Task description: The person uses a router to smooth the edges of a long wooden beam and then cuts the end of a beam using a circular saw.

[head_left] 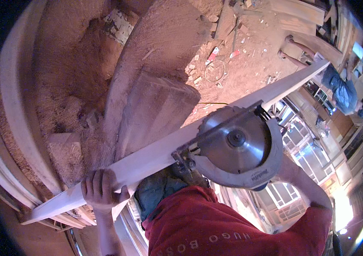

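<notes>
A long pale wooden plank (pixel 147 155) runs slantwise from the lower left to the upper right in front of my body. My left hand (pixel 103 188) is closed over its near-left part, fingers across the face and thumb toward me. A circular saw (pixel 237 138) with a round steel blade and grey guard rests against the plank's middle, its base plate along the wood. My right hand (pixel 283 171) is behind the guard, holding the saw; its fingers are mostly hidden. Whether the blade is turning cannot be told.
Large sawdust-covered timber blocks (pixel 160 102) lie beyond the plank. Long curved-looking boards (pixel 23 111) stand at the left. Wood offcuts (pixel 195 74) and a hoop (pixel 215 71) litter the floor. Another person in blue shorts (pixel 343 91) is at the upper right. Window-like frames (pixel 303 143) stand at the right.
</notes>
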The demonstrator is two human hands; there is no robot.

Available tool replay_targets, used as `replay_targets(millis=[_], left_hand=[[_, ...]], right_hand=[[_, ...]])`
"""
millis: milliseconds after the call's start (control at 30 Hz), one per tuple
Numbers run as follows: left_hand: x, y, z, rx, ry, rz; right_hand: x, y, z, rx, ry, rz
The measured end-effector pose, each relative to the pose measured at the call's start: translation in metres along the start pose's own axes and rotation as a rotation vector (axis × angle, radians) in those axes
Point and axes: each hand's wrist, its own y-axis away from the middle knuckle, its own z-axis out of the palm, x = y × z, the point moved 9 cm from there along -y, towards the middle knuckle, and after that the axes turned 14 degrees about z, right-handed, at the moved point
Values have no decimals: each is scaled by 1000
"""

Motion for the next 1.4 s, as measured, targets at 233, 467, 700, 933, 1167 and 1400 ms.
replay_targets(millis=[233, 467, 700, 933, 1167, 1400], left_hand=[[14, -18, -2, -209, 12, 20], [21, -13, -9, -189, 93, -25], [10, 64, -15, -85, -58, 14], [19, 126, -40, -247, -314, -239], [142, 32, -43, 245, 222, -125], [451, -55, 103, -291, 1742, -433]], right_hand=[[-30, 6, -5, 298, 244, -214], [-64, 84, 8, 731, 181, -234], [5, 171, 84, 1102, -477, 69], [59, 216, 153, 1314, -1036, 198], [79, 187, 203, 1306, -1062, 151], [61, 142, 217, 1282, -954, 49]])
